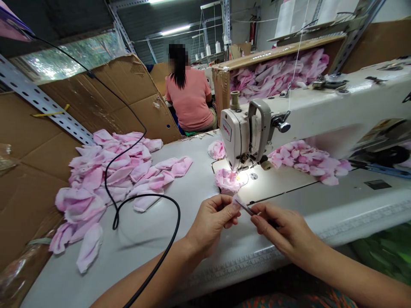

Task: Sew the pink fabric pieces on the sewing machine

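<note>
My left hand (216, 218) pinches a small pale pink fabric piece (236, 200) between thumb and fingertips. My right hand (282, 224) is closed around slim metal tweezers (246, 208), whose tip meets the fabric piece. Just beyond my fingers, a gathered pink fabric flower (227, 180) lies by the needle plate under the head of a white sewing machine (236, 137). Thin threads seem to run from the flower toward my left fingertips. Another pink flower (217, 149) rests behind it, left of the machine head.
Pink fabric pieces (118, 167) are heaped on the table's left, and more pieces (308, 160) lie under the machine arm. A black cable (175, 209) loops across my left forearm. Behind are a cardboard box (221, 87) of pink fabric and a seated person (191, 98).
</note>
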Demonstrator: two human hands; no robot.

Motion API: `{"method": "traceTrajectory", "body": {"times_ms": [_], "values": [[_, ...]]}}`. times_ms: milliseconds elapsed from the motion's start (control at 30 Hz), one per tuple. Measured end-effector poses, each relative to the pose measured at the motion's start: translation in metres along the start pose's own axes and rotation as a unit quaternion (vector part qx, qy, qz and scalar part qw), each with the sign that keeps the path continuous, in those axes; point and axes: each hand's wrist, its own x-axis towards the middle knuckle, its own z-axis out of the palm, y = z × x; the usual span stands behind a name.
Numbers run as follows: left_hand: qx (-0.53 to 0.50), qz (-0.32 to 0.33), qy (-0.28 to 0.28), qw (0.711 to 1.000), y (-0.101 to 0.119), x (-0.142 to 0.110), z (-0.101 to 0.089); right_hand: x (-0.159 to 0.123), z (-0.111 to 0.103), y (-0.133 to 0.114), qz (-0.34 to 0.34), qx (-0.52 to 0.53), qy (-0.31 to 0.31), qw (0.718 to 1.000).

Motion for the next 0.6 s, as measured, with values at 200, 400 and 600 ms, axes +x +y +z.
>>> {"method": "traceTrajectory", "body": {"times_ms": [200,400,600], "values": [[-0.031,-0.028,0.008,0.999,-0.001,0.002,0.004,0.002,0.001,0.001,-0.039,0.01,0.013,0.999],[0.099,0.025,-0.02,0.995,0.003,0.007,-0.007,0.004,-0.005,0.003,0.017,0.016,-0.007,1.0],[0.512,0.389,-0.03,0.765,0.031,0.035,-0.034,0.016,-0.014,0.009,0.168,0.144,-0.053,0.974]]}}
